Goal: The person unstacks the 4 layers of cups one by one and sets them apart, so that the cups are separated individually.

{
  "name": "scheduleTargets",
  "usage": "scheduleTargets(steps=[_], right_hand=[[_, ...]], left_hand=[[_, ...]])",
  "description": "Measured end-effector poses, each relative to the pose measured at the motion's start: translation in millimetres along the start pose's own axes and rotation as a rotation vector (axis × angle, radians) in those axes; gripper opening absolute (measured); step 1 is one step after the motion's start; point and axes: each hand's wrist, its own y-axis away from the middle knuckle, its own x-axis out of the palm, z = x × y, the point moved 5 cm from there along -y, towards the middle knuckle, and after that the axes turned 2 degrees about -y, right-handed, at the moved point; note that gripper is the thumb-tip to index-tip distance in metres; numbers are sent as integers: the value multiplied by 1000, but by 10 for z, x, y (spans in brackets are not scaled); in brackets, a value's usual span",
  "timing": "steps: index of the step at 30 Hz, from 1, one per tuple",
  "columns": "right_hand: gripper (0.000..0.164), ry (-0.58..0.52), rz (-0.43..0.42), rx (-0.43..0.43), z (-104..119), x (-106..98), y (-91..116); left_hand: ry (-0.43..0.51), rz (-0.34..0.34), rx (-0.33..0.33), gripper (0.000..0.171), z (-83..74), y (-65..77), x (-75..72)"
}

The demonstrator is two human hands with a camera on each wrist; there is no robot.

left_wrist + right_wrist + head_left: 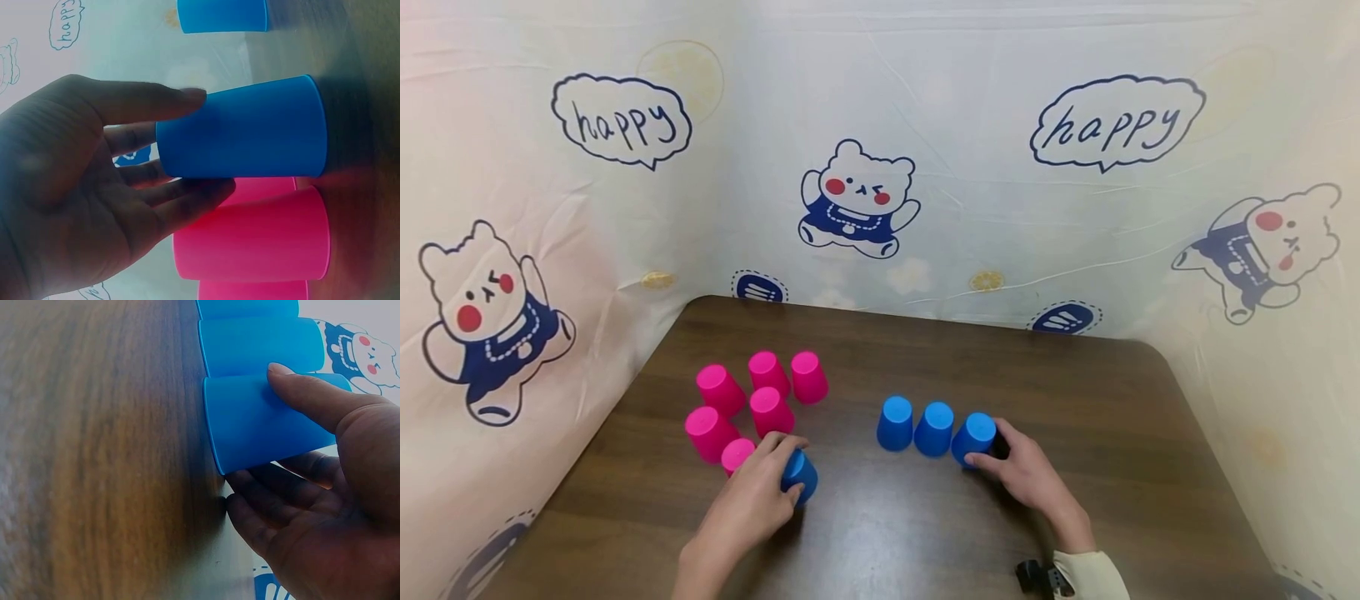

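My left hand [756, 496] grips an upside-down blue cup [802, 477] with thumb on one side and fingers on the other. In the left wrist view this blue cup [250, 134] stands close beside a pink cup [256, 240]. On the right, my right hand [1032, 477] holds the end blue cup [977, 435] of a row of three upside-down blue cups. The right wrist view shows the thumb on the near side of that cup [269, 428], with fingers along its far side. Its neighbours in the row are the middle cup [934, 432] and the left cup [896, 425].
Several upside-down pink cups [718, 390] stand grouped at the left of the brown wooden table [880, 533]. A printed cloth [970, 200] with bears and "happy" bubbles hangs around the table. A dark strap [1045, 577] sits at the right wrist.
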Motion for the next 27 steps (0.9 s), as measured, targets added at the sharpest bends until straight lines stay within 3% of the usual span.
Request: scheduleTargets(steps=[4, 8, 13, 15, 18, 24, 27], right_hand=[[65, -2, -3, 1, 3, -4, 3], [64, -1, -3, 4, -1, -6, 4], [62, 1, -1, -2, -2, -6, 1], [62, 1, -4, -6, 2, -8, 1], [62, -2, -6, -8, 4, -10, 0], [61, -3, -3, -3, 7, -5, 8], [62, 3, -3, -3, 10, 1, 8]], left_hand=[[13, -26, 30, 65, -39, -23, -31], [28, -132, 125, 69, -145, -72, -90], [56, -278, 268, 72, -408, -172, -180], [63, -288, 295, 72, -528, -242, -174], [77, -219, 291, 71, -686, -392, -82], [73, 70, 226, 69, -849, -702, 307], [50, 159, 228, 69, -895, -818, 445]])
